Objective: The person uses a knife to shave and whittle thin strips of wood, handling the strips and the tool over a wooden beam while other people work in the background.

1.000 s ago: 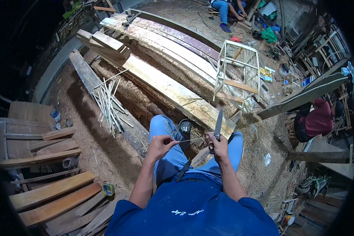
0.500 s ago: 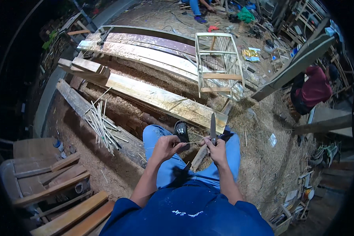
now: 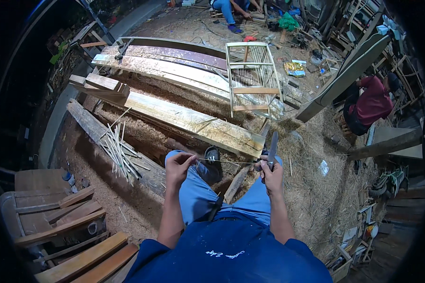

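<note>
Between my two hands stretches a thin pale stick (image 3: 226, 162), roughly level above my knees. My left hand (image 3: 178, 167) is closed, pinching its left end between thumb and fingers. My right hand (image 3: 271, 177) is wrapped round the handle of a knife (image 3: 273, 147), whose grey blade points up and away from me. The stick's right end meets the right fingers near the base of the blade; the exact contact is too small to tell. A bundle of similar thin sticks (image 3: 120, 153) lies on a weathered plank (image 3: 87, 122) to the left.
Ahead lies a long pale wooden beam (image 3: 184, 115) strewn with shavings. Behind it stands a cage-like frame (image 3: 252, 89) of slats and thin rods. A slanting post (image 3: 342, 80) rises at right, near a seated person in a red shirt (image 3: 370, 101). Wooden slats (image 3: 80, 257) fill the lower left.
My hands have moved apart, the left one going left and up, the right one slightly right. More of the thin stick shows between them. The view has shifted slightly.
</note>
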The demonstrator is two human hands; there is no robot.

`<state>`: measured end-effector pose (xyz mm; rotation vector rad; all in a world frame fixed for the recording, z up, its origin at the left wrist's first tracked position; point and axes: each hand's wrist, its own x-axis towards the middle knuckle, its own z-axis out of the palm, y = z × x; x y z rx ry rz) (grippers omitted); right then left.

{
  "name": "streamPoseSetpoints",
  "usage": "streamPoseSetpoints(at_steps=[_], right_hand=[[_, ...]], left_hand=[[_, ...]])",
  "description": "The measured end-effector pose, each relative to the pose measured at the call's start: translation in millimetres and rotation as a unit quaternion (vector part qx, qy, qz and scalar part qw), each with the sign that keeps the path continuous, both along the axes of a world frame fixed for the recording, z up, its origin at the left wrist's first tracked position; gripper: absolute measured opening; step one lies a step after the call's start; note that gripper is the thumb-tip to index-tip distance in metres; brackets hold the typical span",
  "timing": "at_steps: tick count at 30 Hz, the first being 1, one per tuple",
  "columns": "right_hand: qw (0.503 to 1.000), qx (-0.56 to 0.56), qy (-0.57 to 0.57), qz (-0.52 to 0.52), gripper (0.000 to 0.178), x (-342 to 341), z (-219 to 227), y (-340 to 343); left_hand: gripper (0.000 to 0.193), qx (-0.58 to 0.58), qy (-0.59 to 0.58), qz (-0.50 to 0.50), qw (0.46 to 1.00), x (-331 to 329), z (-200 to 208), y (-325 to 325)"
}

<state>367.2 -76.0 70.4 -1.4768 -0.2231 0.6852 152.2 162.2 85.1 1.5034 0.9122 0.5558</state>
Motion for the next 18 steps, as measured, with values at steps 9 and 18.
streamPoseSetpoints(at_steps=[9, 18], right_hand=[[0.998, 0.012, 0.005, 0.068, 0.021, -2.9, 12.2, -5.6], [0.997, 0.027, 0.007, 0.066, 0.015, 8.6, 20.2, -7.5]], left_hand=[[0.025, -0.188, -0.220, 0.188, 0.939, 23.0, 6.2, -32.4], [0.023, -0.164, -0.324, 0.212, 0.907, 38.4, 4.3, -27.2]])
